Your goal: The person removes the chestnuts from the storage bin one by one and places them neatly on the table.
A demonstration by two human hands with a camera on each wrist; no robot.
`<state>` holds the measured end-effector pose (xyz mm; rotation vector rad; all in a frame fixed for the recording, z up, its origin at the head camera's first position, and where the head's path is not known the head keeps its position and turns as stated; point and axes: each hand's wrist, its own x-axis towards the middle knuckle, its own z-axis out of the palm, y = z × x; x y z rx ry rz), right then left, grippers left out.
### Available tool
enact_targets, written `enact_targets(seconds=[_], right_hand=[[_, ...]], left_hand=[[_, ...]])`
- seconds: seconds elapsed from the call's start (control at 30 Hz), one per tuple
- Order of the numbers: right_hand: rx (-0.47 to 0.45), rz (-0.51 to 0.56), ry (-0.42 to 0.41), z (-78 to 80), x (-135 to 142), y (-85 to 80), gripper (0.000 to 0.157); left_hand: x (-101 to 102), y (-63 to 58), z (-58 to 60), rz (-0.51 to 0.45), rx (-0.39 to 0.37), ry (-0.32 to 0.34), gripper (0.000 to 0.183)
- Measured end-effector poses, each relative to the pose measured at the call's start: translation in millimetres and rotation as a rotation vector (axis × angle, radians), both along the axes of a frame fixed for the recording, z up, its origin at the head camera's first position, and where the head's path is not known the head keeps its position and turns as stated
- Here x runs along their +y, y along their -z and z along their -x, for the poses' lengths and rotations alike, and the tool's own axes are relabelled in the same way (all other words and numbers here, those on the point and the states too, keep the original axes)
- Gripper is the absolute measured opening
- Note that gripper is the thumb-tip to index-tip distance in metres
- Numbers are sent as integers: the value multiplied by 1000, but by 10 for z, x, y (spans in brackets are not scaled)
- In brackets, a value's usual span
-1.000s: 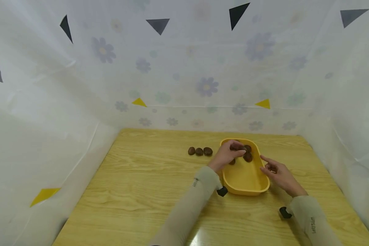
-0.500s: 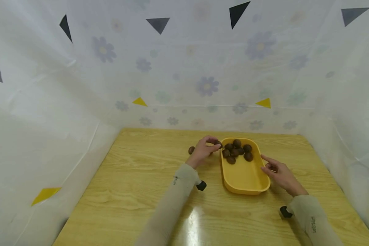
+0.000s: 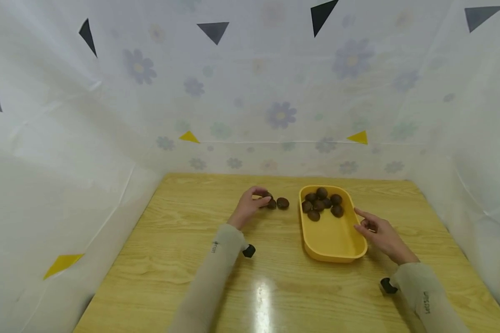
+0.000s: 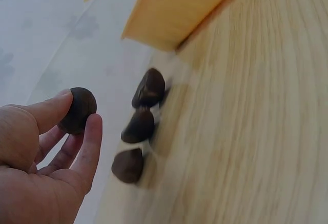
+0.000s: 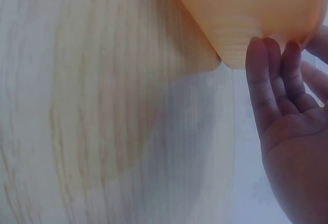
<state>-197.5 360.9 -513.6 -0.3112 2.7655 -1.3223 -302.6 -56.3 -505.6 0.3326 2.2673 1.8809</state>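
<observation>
My left hand (image 3: 249, 206) is raised over the left end of a short row of chestnuts, left of the yellow tray (image 3: 332, 243). It pinches one dark brown chestnut (image 4: 81, 110) between thumb and fingertips. Below it on the table, three chestnuts (image 4: 138, 126) lie in a line; in the head view the hand hides part of that row, while the chestnut (image 3: 282, 203) at its right end shows fully. My right hand (image 3: 384, 237) is at the tray's right side, and its extended fingers (image 5: 259, 75) touch the outer wall.
Several more chestnuts (image 3: 318, 206) are gathered in the far half of the tray. The wood-grain table (image 3: 158, 259) ends at a white flowered sheet (image 3: 241, 111) behind and at both sides.
My left hand has taken a chestnut out of the tray and carried it leftward to the row. The right hand has stayed at the tray's side.
</observation>
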Motion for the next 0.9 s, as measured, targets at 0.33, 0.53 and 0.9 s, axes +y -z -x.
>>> enact_targets(seconds=[0.33, 0.53, 0.9], right_hand=[[2, 0, -2, -10, -6, 4, 64], [6, -2, 3, -12, -5, -12, 63], [-8, 12, 5, -11, -2, 6, 64]], left_hand=[[-314, 68, 4, 23, -24, -84, 39], [-382, 119, 66, 84, -23, -113, 35], [-399, 180, 122, 171, -73, -150, 31]])
